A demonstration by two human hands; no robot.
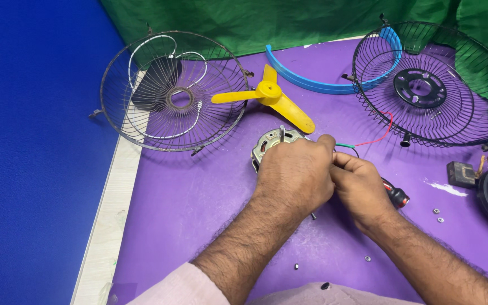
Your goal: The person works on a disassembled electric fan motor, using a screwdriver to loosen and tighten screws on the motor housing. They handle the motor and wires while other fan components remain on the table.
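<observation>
Hands close together over a small fan motor on a purple table.

Head view: the left hand (295,175) is curled down over the metal fan motor (271,144), covering most of it, with only the upright shaft and part of the casing showing; the right hand (360,186) presses against it, fingers closed around a screwdriver (396,195) whose dark handle sticks out behind. Red and green wires (368,141) trail from the motor toward the dark rear grille (430,85). A yellow fan blade (272,97), blue ring (323,85) and front wire guard (173,90) lie just beyond; loose nuts (438,215) sit nearby.
</observation>
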